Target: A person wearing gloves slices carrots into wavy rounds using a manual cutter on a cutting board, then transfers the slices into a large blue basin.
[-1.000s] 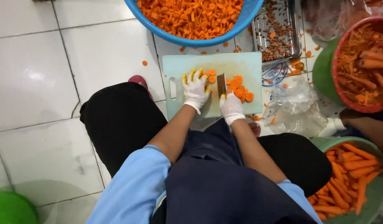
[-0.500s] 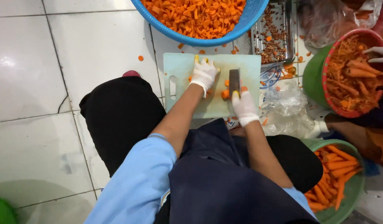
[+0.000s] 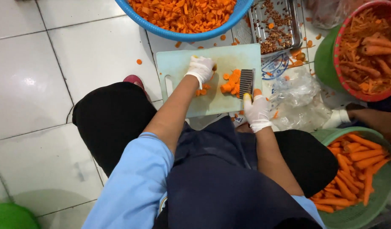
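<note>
White tile floor; right hand (image 3: 257, 111) grips crinkle cutter (image 3: 246, 83) beside carrot slices (image 3: 230, 82); left hand (image 3: 200, 68) curled nearby.

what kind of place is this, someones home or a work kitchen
Probably a bulk food-prep area, worked on a white tiled floor. A big blue basket brims with cut carrot, a green basket holds whole carrots, and the gloved right hand grips a crinkle cutter on the cutting board.

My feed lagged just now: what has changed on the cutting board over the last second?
The right hand swung the ridged cutter out rightward, pushing cut carrot pieces into a pile. The left hand slid toward the board's far edge. The blue basin stayed put.
</note>
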